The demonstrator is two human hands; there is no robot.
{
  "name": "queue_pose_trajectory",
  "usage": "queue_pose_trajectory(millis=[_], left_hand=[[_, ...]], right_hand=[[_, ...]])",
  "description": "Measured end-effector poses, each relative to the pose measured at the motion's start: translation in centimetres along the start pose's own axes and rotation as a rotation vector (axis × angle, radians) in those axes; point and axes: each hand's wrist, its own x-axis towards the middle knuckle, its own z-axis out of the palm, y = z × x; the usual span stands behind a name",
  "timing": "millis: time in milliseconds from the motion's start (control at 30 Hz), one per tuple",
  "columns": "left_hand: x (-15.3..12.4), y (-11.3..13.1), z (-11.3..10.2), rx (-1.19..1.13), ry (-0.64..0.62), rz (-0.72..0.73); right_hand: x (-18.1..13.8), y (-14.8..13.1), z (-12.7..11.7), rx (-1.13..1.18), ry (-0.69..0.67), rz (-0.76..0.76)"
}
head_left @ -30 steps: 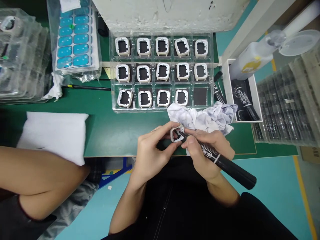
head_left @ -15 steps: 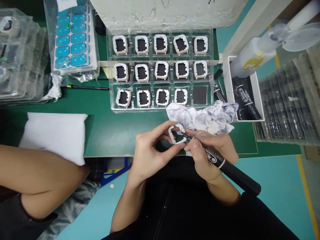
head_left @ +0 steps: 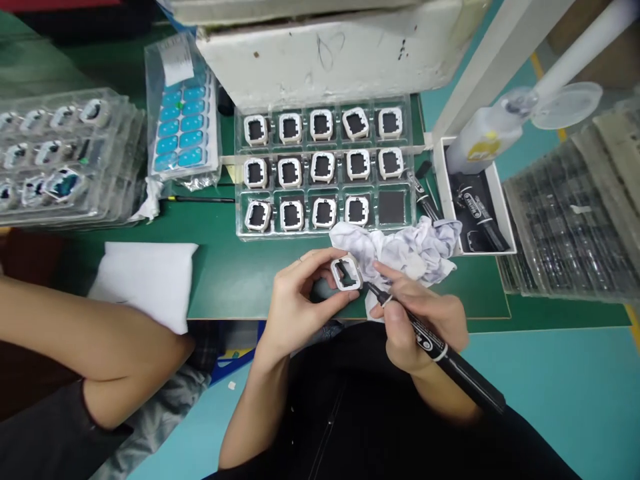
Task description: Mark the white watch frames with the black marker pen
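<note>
My left hand (head_left: 295,303) pinches a small white square frame (head_left: 346,273) with a dark centre, just above the table's front edge. My right hand (head_left: 423,320) grips a black marker (head_left: 440,350) like a pen; its tip sits at the frame's lower right corner. Right behind both hands lies a crumpled white cloth (head_left: 400,247). Further back stands a clear tray (head_left: 237,230) with three rows of the same white frames; its front right pocket holds only a dark square.
A co-worker's bare forearm (head_left: 85,340) reaches across the left foreground, over a white foam pad (head_left: 145,280). A bag of blue stickers (head_left: 183,127) and stacked clear trays (head_left: 65,160) lie at the left. A white box with markers (head_left: 475,200), a bottle (head_left: 480,137) and dark trays (head_left: 565,227) stand right.
The view has tilted up and pulled back, showing more of the table's far side. The marker tip has slipped from inside the frame to its lower right corner. Both hands keep their hold.
</note>
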Motion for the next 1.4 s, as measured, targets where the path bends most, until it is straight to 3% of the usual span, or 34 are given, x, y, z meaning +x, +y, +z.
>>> queue_pose_trajectory(millis=[200,367,467,567,700,767,833,900,1067,1300,1400], left_hand=[[6.0,3.0,-0.9,0.522,-0.086,0.238],[11.4,3.2,2.5,0.654,-0.271,0.389],[12.6,3.1,3.5,0.727,-0.259,0.390],[13.1,2.8,1.0,0.769,-0.072,0.367],[14.7,0.8,-6.2,0.919,0.246,0.209],[15.4,-0.4,-9.2,1.017,0.276,0.070],[15.7,-1.0,-10.9,1.074,0.238,-0.056],[15.7,-0.9,-11.3,1.101,0.204,-0.115],[16.0,-0.1,-10.9,1.094,0.175,-0.094],[17.5,-1.7,-12.5,1.029,0.165,-0.086],[17.8,-2.1,-12.7,0.999,0.157,-0.063]], right_hand=[[-1.5,1.3,-0.3,-0.009,0.135,-0.097],[-1.4,1.2,-0.3,0.039,0.176,-0.030],[-1.3,1.2,-0.4,0.045,0.151,-0.031],[-1.3,1.3,-0.6,0.061,0.140,-0.012],[-1.5,1.4,-0.6,0.102,0.148,0.030],[-1.5,1.3,-0.7,0.114,0.115,0.072],[-1.6,1.1,-0.8,0.122,0.071,0.128],[-1.7,1.0,-1.0,0.120,0.041,0.167],[-2.2,1.8,-1.0,0.077,0.096,0.135],[-2.5,2.1,-0.7,0.074,0.120,0.121],[-2.0,1.9,-0.5,0.083,0.140,0.037]])
